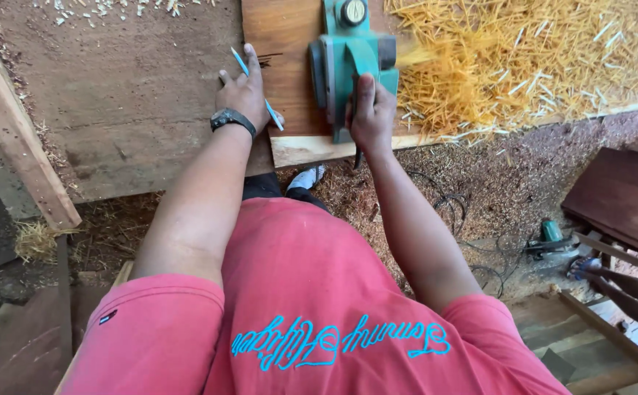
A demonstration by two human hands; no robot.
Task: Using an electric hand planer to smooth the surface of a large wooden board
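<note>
My right hand [371, 113] grips the rear handle of a green electric planer [349, 51] that rests on a brown wooden board [284, 44]. Yellow shavings [523, 58] spray out to the planer's right and lie in a thick heap there. My left hand [246, 91], with a black watch on the wrist, presses flat on the board's left edge and holds a thin blue pencil [257, 88] between its fingers.
The board lies on a rough workbench [121, 95] with a slanted timber [19, 146] at left. Sawdust and a black cable [458, 212] cover the floor. Another green tool [550, 235], dark boards [626, 194] and another person's legs [633, 289] are at right.
</note>
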